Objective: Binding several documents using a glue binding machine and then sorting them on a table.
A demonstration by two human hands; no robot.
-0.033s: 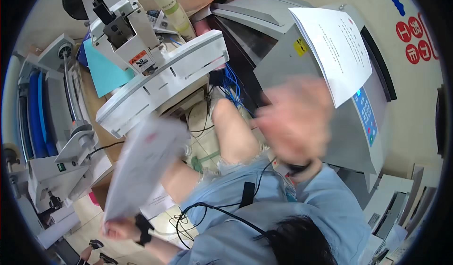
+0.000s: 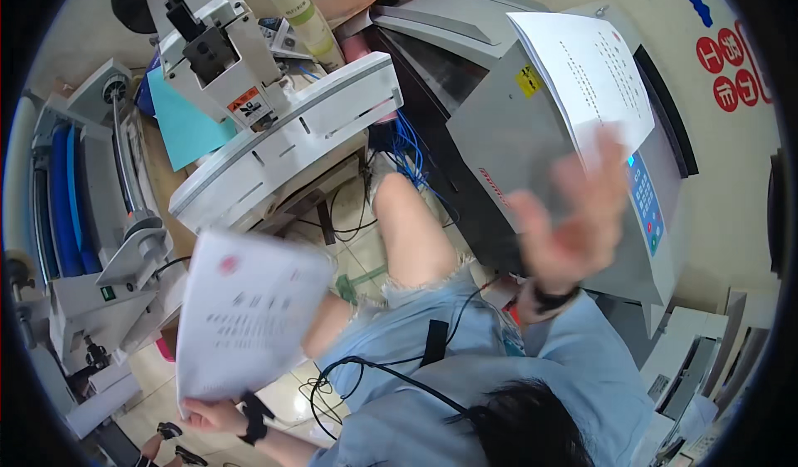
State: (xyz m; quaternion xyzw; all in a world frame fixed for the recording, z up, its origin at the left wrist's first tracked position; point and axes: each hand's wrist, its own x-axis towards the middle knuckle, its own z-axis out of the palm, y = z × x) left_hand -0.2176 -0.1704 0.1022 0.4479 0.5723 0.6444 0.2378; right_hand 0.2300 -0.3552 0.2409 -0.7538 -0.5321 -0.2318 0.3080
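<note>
My left hand point(image 2: 214, 417) grips a white printed paper point(image 2: 249, 317) by its lower corner, at the lower left. A red round mark and lines of dark print show on its face; whether it is one sheet or several I cannot tell. My right hand point(image 2: 578, 222) is raised with fingers spread, blurred by motion, and holds nothing I can see. Its fingertips overlap the lower edge of a stack of white printed papers point(image 2: 586, 76), curled at its left side. The stack rests on top of a grey machine point(image 2: 532, 159); I cannot tell whether my fingers touch it.
Ahead on the left stands a white stapling-type machine point(image 2: 291, 143) with a long slotted table. Turquoise sheets point(image 2: 187, 126) lie beside it. A roller machine point(image 2: 66, 201) fills the far left. The grey machine has a blue control panel point(image 2: 644, 205). Blue cables point(image 2: 411, 155) hang between the machines.
My right hand has moved right toward the stack, and its fingers have spread. The paper in my left hand has turned to show its printed face more fully.
</note>
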